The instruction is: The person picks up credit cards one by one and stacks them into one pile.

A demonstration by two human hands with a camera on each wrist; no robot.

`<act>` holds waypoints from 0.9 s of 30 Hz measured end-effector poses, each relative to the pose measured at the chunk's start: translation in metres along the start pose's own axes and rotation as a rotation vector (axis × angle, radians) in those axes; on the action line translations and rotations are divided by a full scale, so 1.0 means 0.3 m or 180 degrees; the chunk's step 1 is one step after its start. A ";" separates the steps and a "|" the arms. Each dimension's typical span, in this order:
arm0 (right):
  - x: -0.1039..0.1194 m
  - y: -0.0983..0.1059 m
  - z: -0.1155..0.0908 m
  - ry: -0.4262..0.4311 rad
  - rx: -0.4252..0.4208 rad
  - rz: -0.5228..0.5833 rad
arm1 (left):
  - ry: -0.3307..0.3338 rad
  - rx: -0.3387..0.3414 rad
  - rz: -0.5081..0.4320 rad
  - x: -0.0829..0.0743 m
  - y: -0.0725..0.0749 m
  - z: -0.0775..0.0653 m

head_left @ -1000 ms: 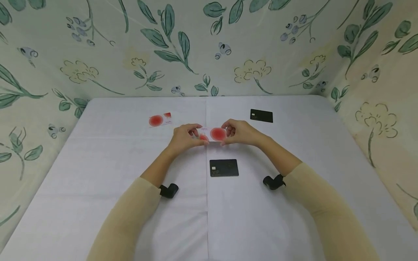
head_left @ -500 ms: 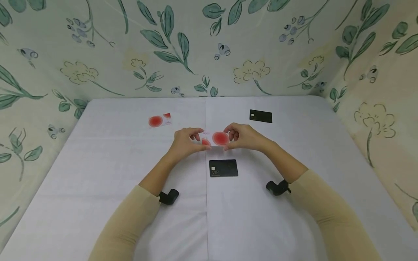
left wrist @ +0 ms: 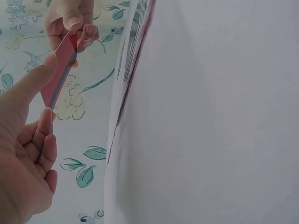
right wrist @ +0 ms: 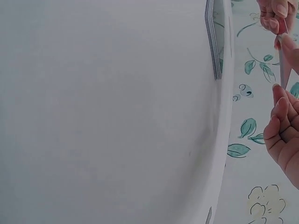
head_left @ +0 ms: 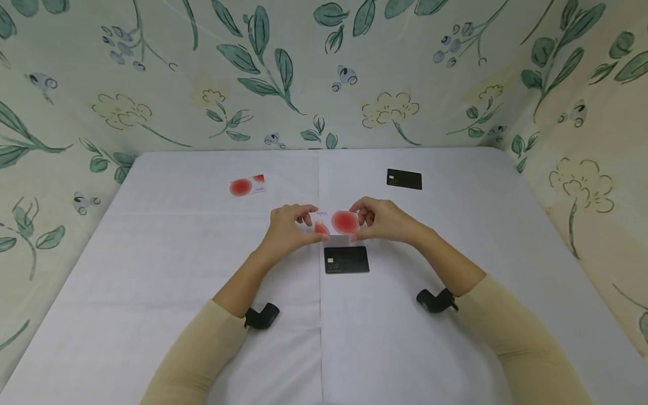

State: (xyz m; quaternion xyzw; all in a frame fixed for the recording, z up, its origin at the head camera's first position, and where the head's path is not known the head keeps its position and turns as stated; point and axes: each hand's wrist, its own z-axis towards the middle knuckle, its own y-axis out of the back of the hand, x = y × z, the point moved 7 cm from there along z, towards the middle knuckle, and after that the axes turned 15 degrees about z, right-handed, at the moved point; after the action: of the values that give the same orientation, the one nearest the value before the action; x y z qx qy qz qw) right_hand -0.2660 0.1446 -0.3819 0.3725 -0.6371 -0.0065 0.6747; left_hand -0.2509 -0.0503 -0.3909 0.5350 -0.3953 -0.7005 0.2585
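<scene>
My left hand [head_left: 293,228] and right hand [head_left: 385,222] together hold up a white card with red shapes [head_left: 345,223], pinching its opposite ends between thumbs and fingers. The left wrist view shows a pinkish face of this card [left wrist: 60,70] with a grey stripe, while the right wrist view catches it nearly edge-on. Just below it in the head view, a black card marked VIP [head_left: 346,260] lies flat on the white cloth. Part of the held card's ends is hidden by my fingers.
A second red-and-white card [head_left: 247,185] lies at the back left of the white-covered table [head_left: 152,242]. Another black card [head_left: 404,179] lies at the back right. Behind the table hangs a leaf-and-flower patterned cloth [head_left: 304,73].
Both hands have brought the held card towards me and slightly right, closer to the near black card. Their grip on it stays the same; the cards on the table have not moved.
</scene>
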 end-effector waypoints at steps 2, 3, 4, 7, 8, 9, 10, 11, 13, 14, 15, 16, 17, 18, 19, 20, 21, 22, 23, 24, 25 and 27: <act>0.004 -0.003 -0.010 0.0006 -0.0013 0.0008 | -0.0031 -0.0020 0.0022 -0.006 0.000 -0.008; 0.005 -0.004 -0.015 0.0001 -0.0022 0.0014 | -0.0041 -0.0026 0.0038 -0.009 -0.001 -0.012; 0.006 -0.005 -0.020 0.0004 -0.0030 0.0014 | -0.0046 -0.0032 0.0054 -0.012 -0.001 -0.015; 0.007 -0.008 -0.039 0.0018 -0.0060 0.0011 | -0.0048 -0.0027 0.0101 -0.021 -0.008 -0.027; 0.008 -0.009 -0.045 0.0026 -0.0070 0.0003 | -0.0048 -0.0027 0.0098 -0.025 -0.010 -0.032; 0.009 -0.009 -0.052 0.0040 -0.0075 -0.0003 | -0.0053 -0.0031 0.0100 -0.028 -0.011 -0.036; 0.011 -0.010 -0.058 0.0057 -0.0077 -0.0013 | -0.0056 -0.0038 0.0088 -0.032 -0.012 -0.041; 0.011 -0.011 -0.064 0.0069 -0.0077 -0.0018 | -0.0068 -0.0043 0.0071 -0.035 -0.013 -0.046; 0.012 -0.013 -0.074 0.0088 -0.0076 -0.0027 | -0.0094 -0.0072 0.0035 -0.042 -0.012 -0.055; 0.013 -0.013 -0.079 0.0092 -0.0074 -0.0032 | -0.0105 -0.0084 0.0024 -0.046 -0.012 -0.060; 0.013 -0.014 -0.083 0.0099 -0.0073 -0.0035 | -0.0119 -0.0096 0.0023 -0.049 -0.013 -0.063; 0.014 -0.014 -0.088 0.0102 -0.0078 -0.0038 | -0.0132 -0.0109 0.0018 -0.052 -0.013 -0.067; 0.015 -0.014 -0.092 0.0104 -0.0082 -0.0036 | -0.0143 -0.0118 0.0021 -0.055 -0.015 -0.071; 0.016 -0.014 -0.097 0.0107 -0.0090 -0.0037 | -0.0150 -0.0133 0.0020 -0.058 -0.016 -0.074; 0.016 -0.015 -0.101 0.0117 -0.0094 -0.0041 | -0.0155 -0.0145 0.0022 -0.059 -0.018 -0.077; 0.017 -0.015 -0.106 0.0121 -0.0103 -0.0040 | -0.0157 -0.0153 0.0021 -0.060 -0.020 -0.080; 0.017 -0.016 -0.111 0.0126 -0.0113 -0.0032 | -0.0161 -0.0162 0.0008 -0.061 -0.022 -0.084; 0.015 -0.017 -0.116 0.0129 -0.0124 -0.0019 | -0.0164 -0.0162 -0.0008 -0.062 -0.025 -0.087; 0.013 -0.019 -0.122 0.0131 -0.0137 -0.0006 | -0.0175 -0.0158 -0.0019 -0.064 -0.028 -0.090; 0.010 -0.020 -0.128 0.0138 -0.0151 0.0007 | -0.0187 -0.0148 -0.0025 -0.066 -0.032 -0.094; 0.007 -0.022 -0.135 0.0145 -0.0169 0.0024 | -0.0195 -0.0133 -0.0020 -0.068 -0.035 -0.098; 0.002 -0.026 -0.148 0.0170 -0.0192 0.0058 | -0.0210 -0.0093 -0.0021 -0.071 -0.042 -0.106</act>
State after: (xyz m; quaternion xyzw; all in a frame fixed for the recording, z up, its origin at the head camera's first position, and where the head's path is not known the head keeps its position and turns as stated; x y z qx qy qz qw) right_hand -0.2240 0.1607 -0.3814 0.3462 -0.6217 -0.0096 0.7025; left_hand -0.2134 -0.0353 -0.3933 0.5091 -0.3916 -0.7243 0.2508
